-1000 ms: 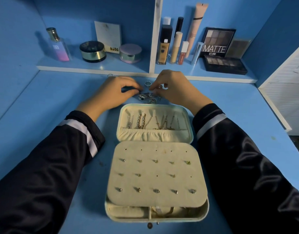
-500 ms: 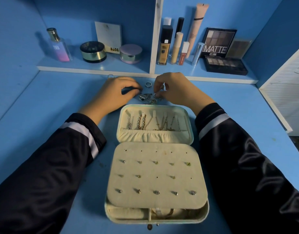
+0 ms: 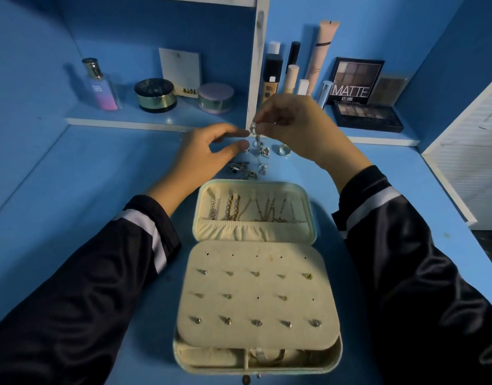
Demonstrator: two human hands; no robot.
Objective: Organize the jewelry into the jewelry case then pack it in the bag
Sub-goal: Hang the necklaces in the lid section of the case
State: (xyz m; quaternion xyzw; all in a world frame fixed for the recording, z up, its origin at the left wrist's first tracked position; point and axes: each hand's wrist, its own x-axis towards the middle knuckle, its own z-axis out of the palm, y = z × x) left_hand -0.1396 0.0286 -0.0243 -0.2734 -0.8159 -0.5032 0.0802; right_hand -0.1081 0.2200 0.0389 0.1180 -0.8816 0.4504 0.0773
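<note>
A cream jewelry case (image 3: 326, 354) lies open on the blue desk. Its lid (image 3: 311, 218) holds several chains behind an elastic pocket, and its earring panel (image 3: 256, 309) carries several studs. Beyond the case, a small pile of silver jewelry (image 3: 240, 168) and a wide silver ring (image 3: 284, 150) lie on the desk. My right hand (image 3: 297, 126) pinches a silver chain piece (image 3: 255, 134) and lifts it above the pile; its lower end dangles. My left hand (image 3: 203, 157) hovers beside it with thumb and fingers spread, holding nothing. No bag is in view.
A low shelf (image 3: 156, 120) at the back holds a perfume bottle (image 3: 100, 84), two round jars and a card on the left, and tubes, bottles and eyeshadow palettes (image 3: 361, 101) on the right. A white slatted panel (image 3: 472, 168) stands at the right desk edge.
My right hand has risen from the pile with the silver chain piece pinched in its fingers. My left hand has opened and lifted off the desk. The wide ring is now uncovered.
</note>
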